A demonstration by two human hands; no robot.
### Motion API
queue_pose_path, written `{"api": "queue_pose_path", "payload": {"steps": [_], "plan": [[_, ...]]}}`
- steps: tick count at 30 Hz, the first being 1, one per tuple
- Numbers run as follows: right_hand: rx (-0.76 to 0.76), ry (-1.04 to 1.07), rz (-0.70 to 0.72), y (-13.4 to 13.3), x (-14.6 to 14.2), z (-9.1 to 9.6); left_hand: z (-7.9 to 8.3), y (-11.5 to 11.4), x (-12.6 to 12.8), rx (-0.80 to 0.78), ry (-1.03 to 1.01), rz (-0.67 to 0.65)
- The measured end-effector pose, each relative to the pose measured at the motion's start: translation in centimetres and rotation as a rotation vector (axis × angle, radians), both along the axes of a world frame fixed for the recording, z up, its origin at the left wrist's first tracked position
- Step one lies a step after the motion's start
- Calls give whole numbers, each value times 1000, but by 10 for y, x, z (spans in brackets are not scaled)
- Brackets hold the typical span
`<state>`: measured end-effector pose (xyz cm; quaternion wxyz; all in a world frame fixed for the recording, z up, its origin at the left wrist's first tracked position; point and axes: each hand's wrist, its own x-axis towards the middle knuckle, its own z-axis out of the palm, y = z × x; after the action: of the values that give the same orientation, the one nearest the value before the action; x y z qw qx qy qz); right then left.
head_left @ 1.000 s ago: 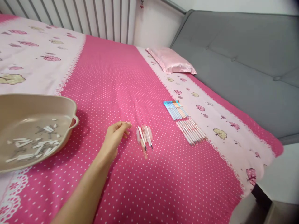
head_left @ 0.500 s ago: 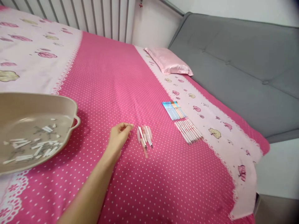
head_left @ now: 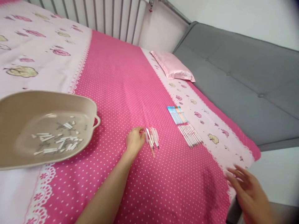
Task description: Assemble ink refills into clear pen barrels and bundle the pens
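My left hand [head_left: 135, 140] reaches across the pink dotted bedsheet [head_left: 130, 77] and its fingertips touch the left side of a small pile of clear pens [head_left: 152, 138]. Its fingers are curled and I cannot see whether they grip a pen. My right hand [head_left: 249, 189] hovers low at the right over the bed's edge, fingers spread, holding nothing and slightly blurred. Further right lie a bundle of blue pens [head_left: 177, 114] and a row of pink-white pens [head_left: 190, 135].
A beige tray [head_left: 92, 107] with several small white and grey parts sits at the left on the bed. A pink pillow [head_left: 173, 64] lies at the far end. A grey sofa [head_left: 235, 77] runs along the bed's right side.
My left hand has moved right until it touches the pen pile. My right hand has come into view at the lower right. The camera has shifted, moving the tray rightward in the picture.
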<state>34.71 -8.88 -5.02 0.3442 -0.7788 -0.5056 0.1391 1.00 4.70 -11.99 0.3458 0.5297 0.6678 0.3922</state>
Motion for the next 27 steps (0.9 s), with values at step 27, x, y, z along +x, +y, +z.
{"api": "queue_pose_path", "payload": {"steps": [27], "plan": [[184, 14, 364, 112, -147, -107, 85, -72, -27, -161, -80, -246]]}}
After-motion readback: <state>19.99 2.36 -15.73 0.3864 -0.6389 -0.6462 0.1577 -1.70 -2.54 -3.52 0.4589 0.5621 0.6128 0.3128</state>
